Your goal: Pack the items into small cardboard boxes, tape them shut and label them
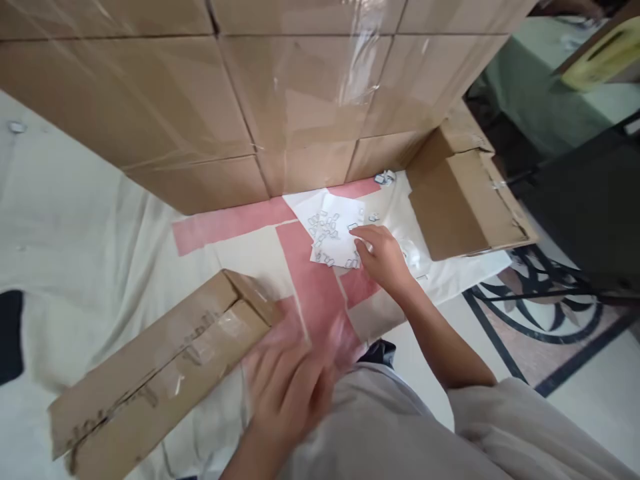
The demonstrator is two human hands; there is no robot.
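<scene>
A white sheet of paper (343, 250) lies on the cloth, overlapping another white sheet beneath it. Several small rectangular outlined pieces (327, 227) are scattered over its left side and lower edge; their kind is too small to make out. My right hand (381, 257) reaches over the paper's right edge. Its index fingertip touches one small outlined piece (353, 226), and a gap shows between that finger and the thumb. Blurred by motion, my left hand (290, 387) hovers near my lap with its fingers loosely extended, apparently holding nothing.
Stacked, taped cardboard boxes (305, 93) form a wall ahead. An open carton (470, 200) stands at the right, and a long closed carton (165, 380) lies at the left. A small pile of pieces (385, 177) sits by the wall. A dark chair (590, 207) is far right.
</scene>
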